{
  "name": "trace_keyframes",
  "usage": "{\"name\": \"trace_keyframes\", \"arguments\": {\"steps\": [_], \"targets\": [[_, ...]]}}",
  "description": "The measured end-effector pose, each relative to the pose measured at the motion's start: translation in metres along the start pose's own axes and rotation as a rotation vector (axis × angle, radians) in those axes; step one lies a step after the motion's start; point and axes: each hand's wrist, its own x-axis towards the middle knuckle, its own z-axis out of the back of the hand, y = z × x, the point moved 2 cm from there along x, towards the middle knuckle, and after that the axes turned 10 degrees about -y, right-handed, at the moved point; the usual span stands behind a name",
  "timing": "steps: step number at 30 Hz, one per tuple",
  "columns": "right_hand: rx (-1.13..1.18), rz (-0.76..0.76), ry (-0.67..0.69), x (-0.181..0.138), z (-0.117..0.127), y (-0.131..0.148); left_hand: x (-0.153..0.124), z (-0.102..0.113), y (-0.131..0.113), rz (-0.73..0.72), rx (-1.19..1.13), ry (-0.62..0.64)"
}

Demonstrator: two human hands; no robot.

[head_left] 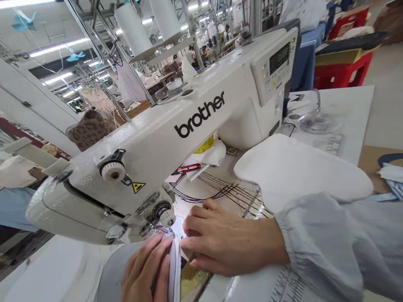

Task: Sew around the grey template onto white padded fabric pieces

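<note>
A white Brother sewing machine fills the middle of the view, its needle area at the lower left. My left hand lies flat, fingers stretched, on a grey fabric piece with a white edge, just below the presser foot. My right hand rests on the table beside the needle, fingers curled and pressed down on the fabric's edge. A light grey sleeve covers my right arm.
A stack of white fabric pieces lies right of the machine. Red scissors and white cloth sit behind the arm. Two thread cones stand on top. A red stool and other work stations are at the back.
</note>
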Motion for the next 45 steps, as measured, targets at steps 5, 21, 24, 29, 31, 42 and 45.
{"name": "trace_keyframes", "arguments": {"steps": [5,21,24,29,31,42,45], "targets": [[-0.002,0.0,0.028,0.001,0.001,0.0,-0.003,-0.001,0.003,-0.029,0.016,0.04],[-0.002,0.034,-0.037,-0.001,-0.002,0.001,-0.034,-0.012,0.006,0.154,0.119,0.157],[0.001,0.03,-0.023,-0.001,-0.002,0.0,-0.033,-0.015,0.002,0.206,0.137,0.146],[-0.004,0.018,-0.015,0.0,-0.001,0.0,-0.032,-0.017,-0.003,0.283,0.168,0.146],[-0.002,0.019,-0.014,0.0,-0.001,0.0,-0.032,-0.015,-0.001,0.28,0.17,0.168],[0.025,0.121,-0.05,-0.003,-0.006,0.001,-0.037,-0.014,-0.003,0.175,0.232,0.228],[0.015,0.093,-0.043,-0.001,-0.005,0.0,-0.032,-0.019,-0.015,0.242,0.266,0.186]]}}
